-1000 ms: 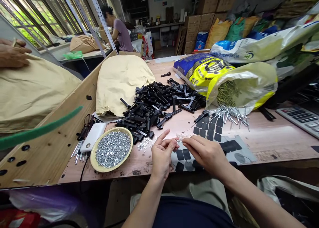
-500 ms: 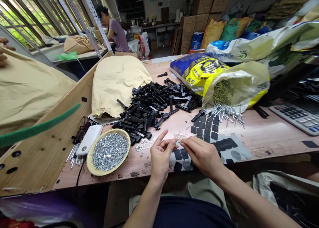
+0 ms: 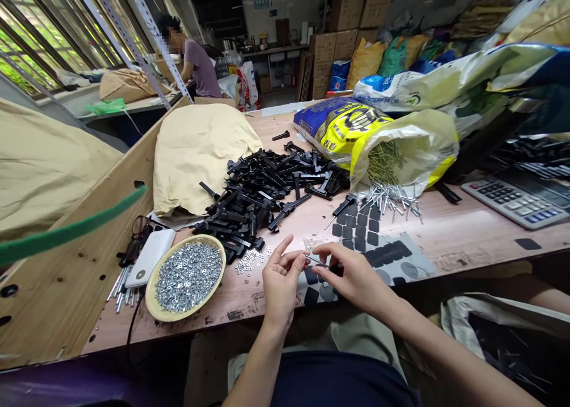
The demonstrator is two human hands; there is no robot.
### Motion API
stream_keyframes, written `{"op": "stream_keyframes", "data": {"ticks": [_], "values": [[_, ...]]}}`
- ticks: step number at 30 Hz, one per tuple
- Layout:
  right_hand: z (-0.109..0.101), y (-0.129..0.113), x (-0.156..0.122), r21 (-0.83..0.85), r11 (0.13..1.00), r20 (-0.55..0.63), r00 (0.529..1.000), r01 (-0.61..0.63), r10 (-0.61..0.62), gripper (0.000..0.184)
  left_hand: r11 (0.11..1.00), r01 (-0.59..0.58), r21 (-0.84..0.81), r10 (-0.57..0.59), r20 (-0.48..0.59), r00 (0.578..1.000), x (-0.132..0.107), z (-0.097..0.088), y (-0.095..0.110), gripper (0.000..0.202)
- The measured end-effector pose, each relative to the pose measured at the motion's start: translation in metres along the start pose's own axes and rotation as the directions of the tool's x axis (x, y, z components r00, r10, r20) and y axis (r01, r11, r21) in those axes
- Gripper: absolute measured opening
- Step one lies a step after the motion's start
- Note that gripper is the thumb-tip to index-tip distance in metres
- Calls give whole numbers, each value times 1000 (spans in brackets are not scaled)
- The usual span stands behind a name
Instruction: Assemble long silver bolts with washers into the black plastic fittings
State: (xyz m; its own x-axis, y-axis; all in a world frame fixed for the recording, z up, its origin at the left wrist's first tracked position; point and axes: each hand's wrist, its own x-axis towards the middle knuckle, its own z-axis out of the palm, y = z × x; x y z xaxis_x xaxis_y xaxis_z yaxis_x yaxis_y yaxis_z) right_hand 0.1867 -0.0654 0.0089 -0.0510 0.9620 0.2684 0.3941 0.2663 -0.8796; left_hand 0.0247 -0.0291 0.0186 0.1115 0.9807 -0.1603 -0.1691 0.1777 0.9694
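My left hand [image 3: 281,282] pinches one end of a thin metal rod [image 3: 315,260] between thumb and fingertips, above the front of the bench. My right hand [image 3: 354,276] is just to its right, thumb and forefinger spread around the rod's other end and apart from it. Small washers [image 3: 253,261] lie loose left of my hands, beside a yellow bowl [image 3: 151,303] heaped with more washers [image 3: 189,276]. Beyond my hands spreads a pile of black plastic parts [image 3: 262,196]. Silvery rods [image 3: 387,198] spill from the mouth of a yellow-and-blue sack [image 3: 356,128].
Dark rounded pads [image 3: 360,232] lie on the bench near a grey sheet [image 3: 418,258]. A calculator [image 3: 521,202] sits to the right, a white phone-like device [image 3: 151,257] and glasses [image 3: 138,235] to the left. A wooden board [image 3: 102,241] edges the bench. A person [image 3: 198,66] sits farther back.
My right thumb and forefinger have parted from the rod they were pinching. My left hand still holds it. The whole view has shifted slightly.
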Motion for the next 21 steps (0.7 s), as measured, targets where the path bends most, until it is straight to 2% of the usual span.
{"op": "stream_keyframes", "data": {"ticks": [3, 6, 8, 11, 12, 13, 14, 15, 16, 17, 19, 20, 21], "values": [[-1, -1, 0, 34, 999, -11, 1000, -23, 23, 10, 1000, 17, 19, -18, 13, 1000, 2, -1, -1, 64], [-14, 18, 5, 5, 999, 12, 999, -46, 46, 16, 997, 58, 41, -61, 75, 995, 4, -4, -3, 66], [-32, 46, 12, -159, 984, -59, 996, -78, 70, 18, 996, 72, 49, -77, 100, 992, 6, -9, -4, 66], [-65, 95, 20, -465, 869, -247, 967, -169, 56, 31, 996, 54, 70, -59, 69, 996, 9, -17, -5, 59], [-74, 108, 22, -509, 847, -231, 972, -153, 36, 35, 996, 48, 80, -52, 53, 997, 9, -19, -5, 56], [-82, 117, 22, -514, 853, -143, 989, -93, 21, 38, 995, 44, 91, -48, 39, 998, 10, -21, -4, 53], [-87, 124, 22, -476, 879, 1, 1000, -6, 8, 39, 993, 42, 107, -46, 28, 999, 10, -23, -4, 50], [-91, 128, 22, -413, 908, 152, 988, 73, -11, 38, 992, 41, 123, -43, 18, 999, 10, -24, -3, 47], [-93, 129, 22, -365, 924, 242, 970, 117, -27, 37, 990, 40, 138, -42, 10, 999, 10, -25, -2, 45], [-94, 130, 21, -365, 924, 241, 970, 117, -27, 38, 988, 36, 150, -37, 6, 999, 11, -25, -1, 43], [-95, 128, 21, -447, 894, 61, 998, 29, -2, 42, 985, 14, 171, -16, 7, 1000, 11, -27, 1, 40], [-95, 127, 21, -463, 886, 16, 1000, 5, 3, 44, 982, -3, 189, 2, 4, 1000, 12, -29, 2, 39], [-95, 127, 22, -448, 894, 60, 998, 24, 4, 44, 976, -20, 216, 22, -7, 1000, 12, -31, 3, 39]]}}
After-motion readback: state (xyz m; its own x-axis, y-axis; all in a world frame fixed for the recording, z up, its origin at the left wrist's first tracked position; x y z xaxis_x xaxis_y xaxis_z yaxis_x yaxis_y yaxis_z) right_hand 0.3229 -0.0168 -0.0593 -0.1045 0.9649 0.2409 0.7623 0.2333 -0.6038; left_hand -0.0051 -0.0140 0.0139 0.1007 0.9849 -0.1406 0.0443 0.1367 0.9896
